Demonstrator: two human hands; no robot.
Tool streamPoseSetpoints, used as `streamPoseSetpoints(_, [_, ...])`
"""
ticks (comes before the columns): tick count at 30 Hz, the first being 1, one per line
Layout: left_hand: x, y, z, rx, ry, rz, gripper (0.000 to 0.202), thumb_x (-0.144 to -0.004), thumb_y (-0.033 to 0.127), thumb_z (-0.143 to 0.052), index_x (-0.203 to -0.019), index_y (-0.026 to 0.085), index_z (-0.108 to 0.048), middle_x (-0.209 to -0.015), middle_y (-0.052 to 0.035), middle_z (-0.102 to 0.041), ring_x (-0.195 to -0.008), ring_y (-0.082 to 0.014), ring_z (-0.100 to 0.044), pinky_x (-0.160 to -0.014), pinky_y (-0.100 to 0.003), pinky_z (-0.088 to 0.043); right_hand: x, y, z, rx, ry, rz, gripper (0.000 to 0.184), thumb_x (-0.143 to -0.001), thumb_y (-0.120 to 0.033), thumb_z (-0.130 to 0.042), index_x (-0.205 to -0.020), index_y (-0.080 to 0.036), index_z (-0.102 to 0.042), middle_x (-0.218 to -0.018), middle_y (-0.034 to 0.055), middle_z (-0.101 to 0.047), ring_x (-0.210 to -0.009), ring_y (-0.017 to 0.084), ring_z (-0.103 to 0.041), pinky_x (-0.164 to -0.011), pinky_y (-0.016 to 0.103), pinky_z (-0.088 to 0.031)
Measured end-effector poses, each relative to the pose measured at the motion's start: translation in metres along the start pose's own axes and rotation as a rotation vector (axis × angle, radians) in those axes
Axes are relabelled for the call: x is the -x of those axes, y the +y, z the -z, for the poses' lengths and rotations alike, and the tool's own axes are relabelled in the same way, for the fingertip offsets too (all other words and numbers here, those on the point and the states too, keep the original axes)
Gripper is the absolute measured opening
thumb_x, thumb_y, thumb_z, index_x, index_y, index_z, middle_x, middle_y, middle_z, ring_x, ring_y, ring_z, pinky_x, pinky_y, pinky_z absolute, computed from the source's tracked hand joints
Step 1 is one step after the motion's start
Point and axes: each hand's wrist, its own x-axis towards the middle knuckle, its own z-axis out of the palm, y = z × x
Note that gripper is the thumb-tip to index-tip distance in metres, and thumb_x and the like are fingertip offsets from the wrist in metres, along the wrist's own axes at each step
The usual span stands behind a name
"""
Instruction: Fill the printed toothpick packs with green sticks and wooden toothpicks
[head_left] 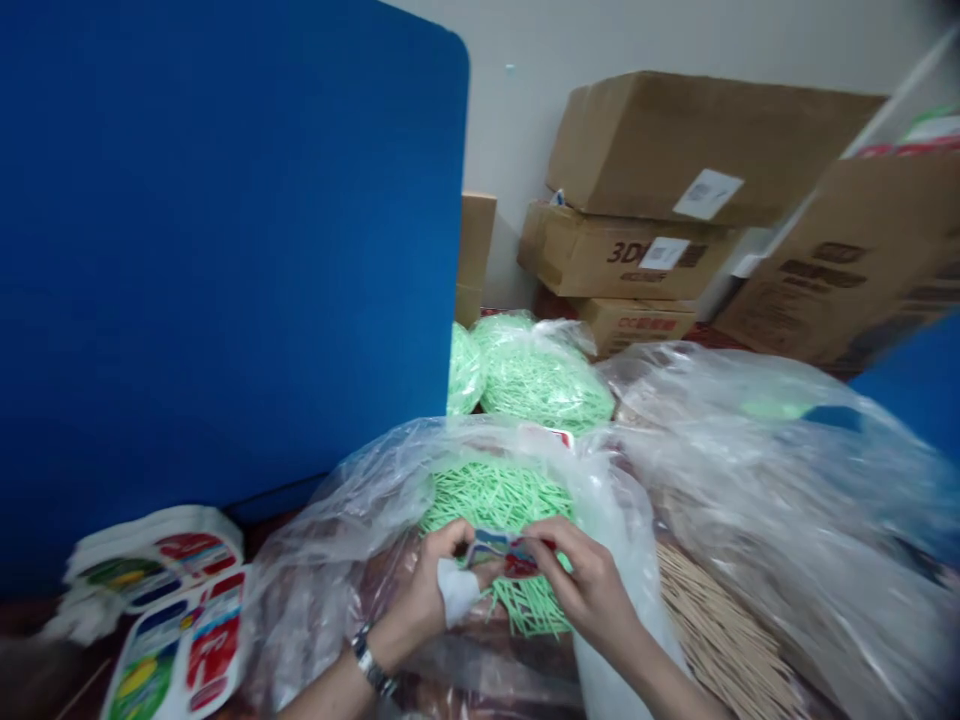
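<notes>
Between my two hands, over the green sticks, is a small printed packet with a pale edge and blue and red print. My left hand, with a white wrap near the thumb and a watch at the wrist, pinches its left end. The fingers of my right hand close on its right, red part. Thin light-green sticks lie in an open clear plastic bag behind my hands, and more green sticks show below them. Blur hides whether the packet contains anything.
Printed packets are stacked at lower left. Tan sticks lie under clear plastic on the right. Filled bags of green sticks rest behind. A blue panel rises at left; cardboard boxes stand at the back.
</notes>
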Motion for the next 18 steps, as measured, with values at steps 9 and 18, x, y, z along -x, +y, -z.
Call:
streamPoseSetpoints(9, [0.044, 0.019, 0.052, 0.113, 0.050, 0.108, 0.012, -0.081, 0.027, -0.062, -0.082, 0.021, -0.072, -0.074, -0.0055, -0.071, -0.062, -0.0200, -0.060, -0.058, -0.030, -0.049, -0.013, -0.006, -0.040, -0.029, -0.132, 0.053, 0.029, -0.090, -0.029, -0.051, -0.119, -0.029, -0.055, -0.105, 0.0071, -0.068, -0.088, 0.022, -0.068, -0.073, 0.031, -0.056])
streamPoseSetpoints(18, [0.015, -0.078, 0.156, 0.242, 0.507, 0.209, 0.044, -0.069, 0.047, -0.072, -0.098, 0.015, -0.064, -0.088, -0.0072, -0.075, -0.073, -0.0223, -0.069, -0.067, -0.031, -0.055, -0.016, -0.006, -0.069, 0.050, -0.291, 0.057, 0.040, -0.094, -0.030, -0.044, -0.134, -0.028, -0.040, -0.118, 0.0107, -0.060, -0.098, 0.019, -0.066, -0.081, 0.032, -0.056])
